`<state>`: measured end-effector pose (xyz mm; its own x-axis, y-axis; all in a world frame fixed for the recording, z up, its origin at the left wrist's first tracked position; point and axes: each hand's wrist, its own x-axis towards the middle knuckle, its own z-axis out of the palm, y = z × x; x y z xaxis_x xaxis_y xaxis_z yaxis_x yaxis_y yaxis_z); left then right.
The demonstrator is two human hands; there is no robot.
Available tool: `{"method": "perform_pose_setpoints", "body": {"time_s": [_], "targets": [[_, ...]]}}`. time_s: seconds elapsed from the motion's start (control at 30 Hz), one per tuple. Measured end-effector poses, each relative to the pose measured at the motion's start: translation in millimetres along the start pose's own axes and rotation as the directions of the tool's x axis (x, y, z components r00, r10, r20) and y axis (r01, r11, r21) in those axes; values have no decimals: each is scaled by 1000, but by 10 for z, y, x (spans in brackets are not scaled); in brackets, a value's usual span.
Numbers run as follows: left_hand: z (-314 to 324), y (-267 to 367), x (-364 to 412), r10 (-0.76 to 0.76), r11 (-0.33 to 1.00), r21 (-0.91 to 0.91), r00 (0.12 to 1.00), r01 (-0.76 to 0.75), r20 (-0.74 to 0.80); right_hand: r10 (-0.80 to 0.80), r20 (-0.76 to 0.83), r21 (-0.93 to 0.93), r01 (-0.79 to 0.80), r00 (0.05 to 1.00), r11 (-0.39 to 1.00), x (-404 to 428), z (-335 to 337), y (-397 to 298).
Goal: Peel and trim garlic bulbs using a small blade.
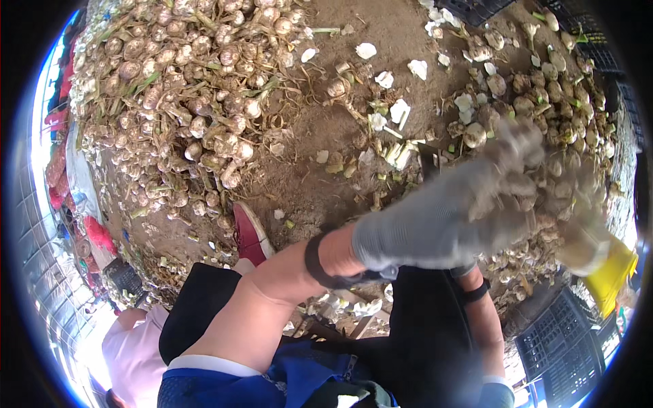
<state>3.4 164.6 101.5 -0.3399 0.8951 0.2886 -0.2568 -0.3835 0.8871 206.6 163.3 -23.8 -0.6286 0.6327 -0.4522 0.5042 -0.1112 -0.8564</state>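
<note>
My left hand, in a grey knit glove, reaches across to the right above a pile of garlic bulbs; its fingers are motion-blurred, so a hold cannot be made out. Under it, my right hand shows only part of a grey glove at the wrist; the rest is hidden. A blurred pale shape, possibly garlic, is right of the left hand. Beside the left glove, a dark metal piece stands near cut stem pieces. White garlic skins and a single bulb with stem lie on the soil.
A large heap of garlic with dry stalks covers the upper left. Black plastic crates stand lower right, with another at the top. A yellow object is at right. Another person in a pink shirt is lower left.
</note>
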Motion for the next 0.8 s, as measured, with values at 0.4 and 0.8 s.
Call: {"method": "perform_pose_setpoints", "body": {"time_s": [0.4, 0.8], "targets": [[-2254, -750, -333, -251, 29, 765, 745, 643, -618, 240, 48, -247, -221, 970, 943, 239, 33, -480], [-1500, -260, -856, -580, 712, 97, 660, 696, -476, -202, 94, -529, 221, 975, 819, 362, 201, -835]]}}
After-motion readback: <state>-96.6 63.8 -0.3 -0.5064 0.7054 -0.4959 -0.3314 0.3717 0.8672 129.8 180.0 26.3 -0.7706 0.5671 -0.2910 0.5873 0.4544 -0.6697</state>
